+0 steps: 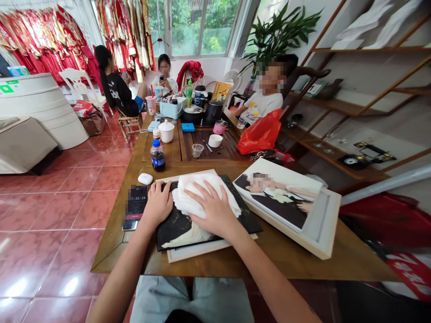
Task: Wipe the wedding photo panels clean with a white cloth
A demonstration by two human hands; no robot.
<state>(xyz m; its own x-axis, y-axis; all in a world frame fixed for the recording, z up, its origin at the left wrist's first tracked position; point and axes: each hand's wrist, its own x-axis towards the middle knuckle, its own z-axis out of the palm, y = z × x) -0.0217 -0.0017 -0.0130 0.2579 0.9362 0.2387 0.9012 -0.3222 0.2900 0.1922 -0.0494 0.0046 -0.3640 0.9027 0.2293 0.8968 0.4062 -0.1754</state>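
A dark photo album point(175, 226) lies on a pale board point(198, 251) at the near edge of the wooden table point(296, 262). My right hand point(210, 208) lies flat, fingers spread, on a white cloth point(195, 193) that covers the album's top. My left hand point(157, 202) rests on the album's left edge, fingers curled down against it, holding it still.
A phone point(135, 204) showing a timer lies left of the album, a white earbud case point(145, 178) and a cola bottle point(158, 156) beyond it. A framed photo point(286, 197) sits to the right. Farther along stand a tea tray, cups and a red bag point(260, 133). Three people sit at the far end.
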